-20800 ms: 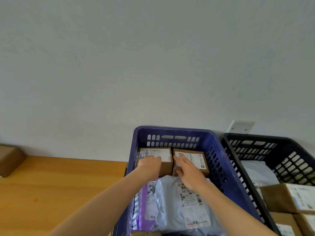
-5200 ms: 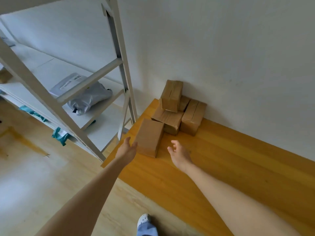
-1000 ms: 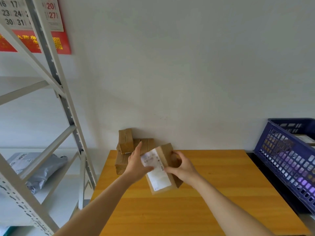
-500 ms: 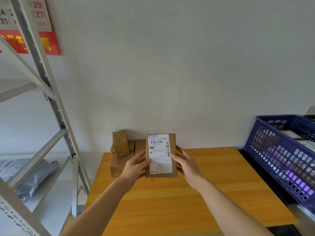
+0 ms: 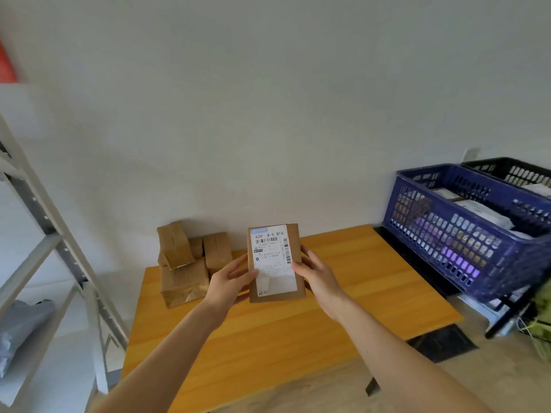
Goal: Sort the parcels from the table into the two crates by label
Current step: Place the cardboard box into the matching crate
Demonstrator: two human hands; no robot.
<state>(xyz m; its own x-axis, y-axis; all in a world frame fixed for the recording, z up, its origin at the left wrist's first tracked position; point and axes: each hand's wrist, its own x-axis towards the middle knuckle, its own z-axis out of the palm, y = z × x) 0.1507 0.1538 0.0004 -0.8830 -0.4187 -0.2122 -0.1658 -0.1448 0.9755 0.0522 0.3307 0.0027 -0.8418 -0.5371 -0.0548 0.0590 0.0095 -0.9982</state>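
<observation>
While left hand (image 5: 229, 283) and right hand (image 5: 316, 276) still clasp the parcel (image 5: 275, 263) (label facing), black crate (image 5: 512, 169) shows more.

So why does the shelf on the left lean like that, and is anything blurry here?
Head view: the wide lens slants the shelf frame; the red patch at top left is smeared, the blue crate slightly soft; the parcel between left hand and right hand is sharp enough to read its top line, not the small print; light is even, shadows faint.

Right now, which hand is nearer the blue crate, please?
Right. The right hand holds the parcel on its side facing the blue crate; the left hand holds the far side.
</observation>
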